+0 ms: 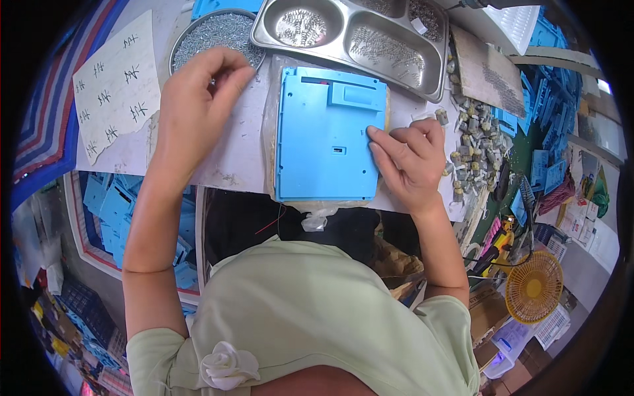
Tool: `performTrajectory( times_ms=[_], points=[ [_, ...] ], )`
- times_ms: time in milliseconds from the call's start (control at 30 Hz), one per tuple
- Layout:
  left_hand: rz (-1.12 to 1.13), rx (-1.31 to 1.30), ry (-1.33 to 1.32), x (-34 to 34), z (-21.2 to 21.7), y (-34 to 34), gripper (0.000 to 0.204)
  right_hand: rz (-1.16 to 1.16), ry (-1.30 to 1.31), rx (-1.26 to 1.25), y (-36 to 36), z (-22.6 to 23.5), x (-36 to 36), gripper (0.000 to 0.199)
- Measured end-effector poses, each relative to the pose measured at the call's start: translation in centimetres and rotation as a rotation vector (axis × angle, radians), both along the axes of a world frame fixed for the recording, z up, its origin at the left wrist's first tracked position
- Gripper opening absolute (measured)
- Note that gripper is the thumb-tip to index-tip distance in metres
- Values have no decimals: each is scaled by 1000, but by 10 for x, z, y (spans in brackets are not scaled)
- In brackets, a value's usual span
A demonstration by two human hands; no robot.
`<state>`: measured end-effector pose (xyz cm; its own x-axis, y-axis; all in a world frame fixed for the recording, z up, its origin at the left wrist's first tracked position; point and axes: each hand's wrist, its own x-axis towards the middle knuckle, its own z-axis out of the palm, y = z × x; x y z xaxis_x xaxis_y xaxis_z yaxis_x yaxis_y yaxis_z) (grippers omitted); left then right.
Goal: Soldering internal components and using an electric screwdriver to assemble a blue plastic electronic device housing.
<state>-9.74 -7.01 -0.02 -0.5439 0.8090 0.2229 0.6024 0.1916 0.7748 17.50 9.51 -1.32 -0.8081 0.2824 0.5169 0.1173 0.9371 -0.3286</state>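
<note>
A flat blue plastic casing (310,173) lies on a plastic-wrapped pad in front of me. It has a raised block near its far edge and a small slot in the middle. My right hand (417,158) is at its right edge, thumb and forefinger against the casing, the other fingers curled. My left hand (198,109) is at the near rim of a round metal dish (173,58) full of small screws (218,34). Its thumb and forefinger are pinched together; whatever is between them is too small to make out.
A steel compartment tray (337,54) with small metal parts stands beyond the casing. Small motors (472,142) are heaped at the right, near a board (485,72) with screws. Paper with handwriting (119,86) lies left. Blue casings (119,211) fill a bin below; a yellow fan (533,287) is lower right.
</note>
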Motion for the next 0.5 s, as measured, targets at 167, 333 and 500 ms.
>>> performTrajectory(
  times_ms=[167, 333, 500],
  points=[
    [-118, 36, -216, 28, 15, -12, 10, -4, -109, 102, -4, 15, 4, 33],
    [-177, -52, -290, 43, 21, -13, 10, -55, -25, -236, -2, 8, -9, 22],
    [-191, -52, -261, 49, 23, -13, 12, -158, -94, -618, -6, 12, -13, 12]
  ],
)
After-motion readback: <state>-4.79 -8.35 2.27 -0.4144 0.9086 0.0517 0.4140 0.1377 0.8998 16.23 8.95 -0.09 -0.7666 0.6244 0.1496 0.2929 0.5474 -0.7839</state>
